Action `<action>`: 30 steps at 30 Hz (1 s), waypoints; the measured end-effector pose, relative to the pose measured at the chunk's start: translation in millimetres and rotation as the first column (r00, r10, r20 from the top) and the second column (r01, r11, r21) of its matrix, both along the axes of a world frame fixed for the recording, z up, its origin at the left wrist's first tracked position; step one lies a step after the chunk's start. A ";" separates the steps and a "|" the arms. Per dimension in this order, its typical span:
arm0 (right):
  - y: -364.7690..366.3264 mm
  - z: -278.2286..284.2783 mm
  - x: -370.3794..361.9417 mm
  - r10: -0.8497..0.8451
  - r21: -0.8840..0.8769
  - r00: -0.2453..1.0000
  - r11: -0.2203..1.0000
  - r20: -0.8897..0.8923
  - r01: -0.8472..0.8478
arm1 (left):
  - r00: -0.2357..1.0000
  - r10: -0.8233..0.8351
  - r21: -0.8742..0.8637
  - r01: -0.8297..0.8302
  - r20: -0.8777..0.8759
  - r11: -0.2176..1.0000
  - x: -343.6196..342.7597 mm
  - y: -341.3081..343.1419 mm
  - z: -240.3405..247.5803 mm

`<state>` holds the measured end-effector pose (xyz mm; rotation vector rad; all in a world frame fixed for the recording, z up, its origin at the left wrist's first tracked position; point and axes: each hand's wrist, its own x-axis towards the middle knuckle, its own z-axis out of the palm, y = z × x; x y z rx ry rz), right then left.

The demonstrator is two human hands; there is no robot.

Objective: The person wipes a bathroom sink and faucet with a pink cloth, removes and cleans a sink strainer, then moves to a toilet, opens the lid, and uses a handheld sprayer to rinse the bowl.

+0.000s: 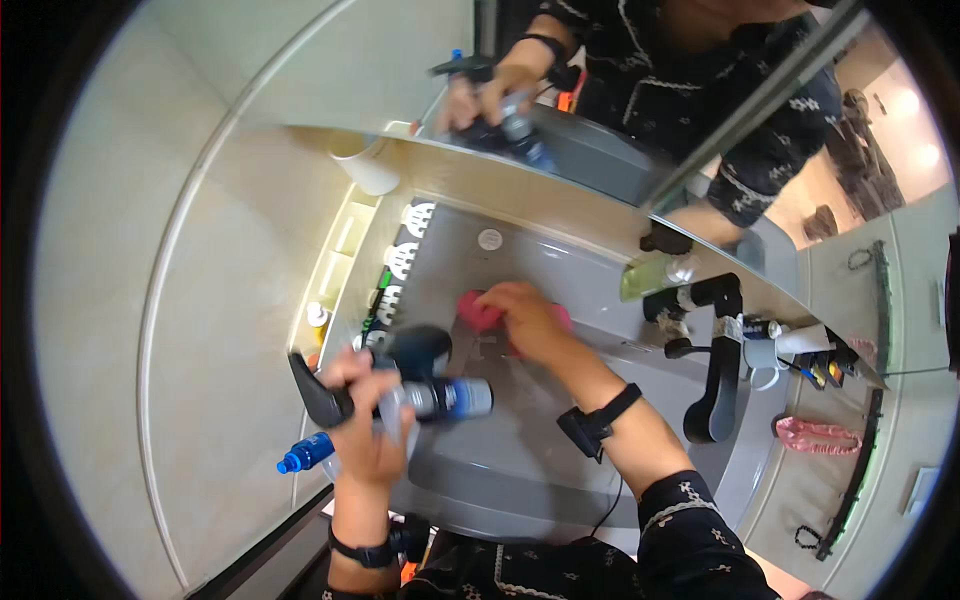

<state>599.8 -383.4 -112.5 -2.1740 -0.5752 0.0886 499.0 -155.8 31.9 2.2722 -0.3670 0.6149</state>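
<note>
My left hand (pixel 365 410), somewhat blurred, is closed around a small clear-and-dark bottle with a blue end (pixel 445 398), tilted over the grey counter. A curved black handle-like piece (pixel 318 392) and a dark rounded object (pixel 418 350) are bunched at the same hand; their kind is unclear. Beside that wrist is a blue bottle (pixel 308 453); I cannot tell whether it is held. My right hand (pixel 525 315) presses down on a pink cloth (pixel 482 310) against the grey counter (pixel 520 265), fingers bent over it and partly hidden.
A black faucet (pixel 712 390) rises at the right, near a green liquid bottle (pixel 645 278) and a white mug (pixel 763 362). At the back left stands a white cup (pixel 368 165). The mirror (pixel 400 70) overhangs the back. A pink headband (pixel 818 436) hangs at right.
</note>
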 end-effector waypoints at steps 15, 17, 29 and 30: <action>81.1 -18.6 33.7 -0.070 -0.101 0.936 0.989 0.345 0.111 | 0.991 0.036 -0.061 -0.044 -0.127 0.997 -83.7 33.1 12.6; 93.8 -1.8 -6.8 0.041 -0.017 0.991 0.999 0.127 -0.039 | 0.992 0.065 -0.079 -0.074 -0.106 0.994 -81.2 34.7 15.3; 22.2 7.8 56.8 -0.358 -0.152 0.859 0.887 0.367 0.435 | 0.989 0.050 -0.053 -0.058 -0.136 0.997 -89.7 44.3 21.6; 29.6 6.1 57.2 -0.378 -0.196 0.839 0.857 0.391 0.477 | 0.988 0.061 -0.048 -0.069 -0.141 0.996 -92.6 47.6 20.1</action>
